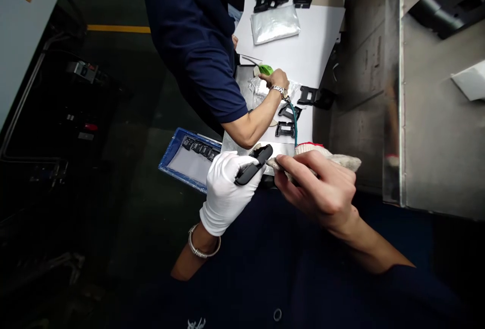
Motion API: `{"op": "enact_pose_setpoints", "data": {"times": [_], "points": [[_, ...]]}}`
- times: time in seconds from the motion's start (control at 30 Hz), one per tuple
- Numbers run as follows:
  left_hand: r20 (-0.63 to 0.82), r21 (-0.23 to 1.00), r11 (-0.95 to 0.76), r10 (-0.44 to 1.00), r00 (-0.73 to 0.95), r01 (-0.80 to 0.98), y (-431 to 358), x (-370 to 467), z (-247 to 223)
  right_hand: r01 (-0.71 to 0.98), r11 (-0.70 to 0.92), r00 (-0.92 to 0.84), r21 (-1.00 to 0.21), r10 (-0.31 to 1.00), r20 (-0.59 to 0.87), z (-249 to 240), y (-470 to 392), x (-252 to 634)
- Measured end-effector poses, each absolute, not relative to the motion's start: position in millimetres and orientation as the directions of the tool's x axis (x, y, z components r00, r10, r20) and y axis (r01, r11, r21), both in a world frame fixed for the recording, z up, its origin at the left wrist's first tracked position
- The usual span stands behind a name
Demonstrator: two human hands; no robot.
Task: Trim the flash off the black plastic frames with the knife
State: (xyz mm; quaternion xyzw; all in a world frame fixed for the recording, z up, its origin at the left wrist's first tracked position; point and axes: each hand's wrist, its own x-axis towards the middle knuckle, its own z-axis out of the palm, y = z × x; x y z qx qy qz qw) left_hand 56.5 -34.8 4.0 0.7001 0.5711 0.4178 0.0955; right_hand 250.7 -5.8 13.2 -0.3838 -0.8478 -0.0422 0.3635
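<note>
My left hand point(229, 190), in a white glove with a metal bracelet at the wrist, is closed around a black plastic part point(254, 165). My right hand point(322, 182) is bare and pinches a greyish cloth point(346, 161), whose tip reaches close to the right side of the black part. Whether the cloth touches the part is too small to tell. Behind my right hand lies a whitish knitted glove with a red edge point(310, 148). Beyond my hands, black frame-shaped parts point(285, 129) lie on the white table surface point(318, 41).
A co-worker's arm point(255, 122) reaches over the table, a hand on a green tool point(265, 69). Left of my hands is a blue-rimmed tray point(182, 180) of black parts. A metal surface point(428, 167) stands right; a plastic-wrapped packet point(275, 25) lies farther back.
</note>
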Motion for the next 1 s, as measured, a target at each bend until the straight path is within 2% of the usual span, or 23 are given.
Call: {"op": "enact_pose_setpoints", "data": {"times": [0.23, 0.47, 1.0], "points": [[0.478, 0.608, -0.346, 0.878, 0.018, 0.714, -32.3, 60.4, 3.7, 0.612, 0.758, -0.451, -0.225, 0.569, 0.688, 9.6, -6.8, 244.7], [0.469, 0.622, -0.340, 0.883, 0.012, 0.705, -30.6, 60.8, 4.8, 0.579, 0.764, -0.457, -0.284, 0.593, 0.663, 7.1, -8.0, 243.6], [0.463, 0.604, -0.330, 0.886, 0.017, 0.725, -29.7, 59.6, 2.7, 0.583, 0.780, -0.496, -0.228, 0.564, 0.660, 10.0, -6.6, 241.7]]}}
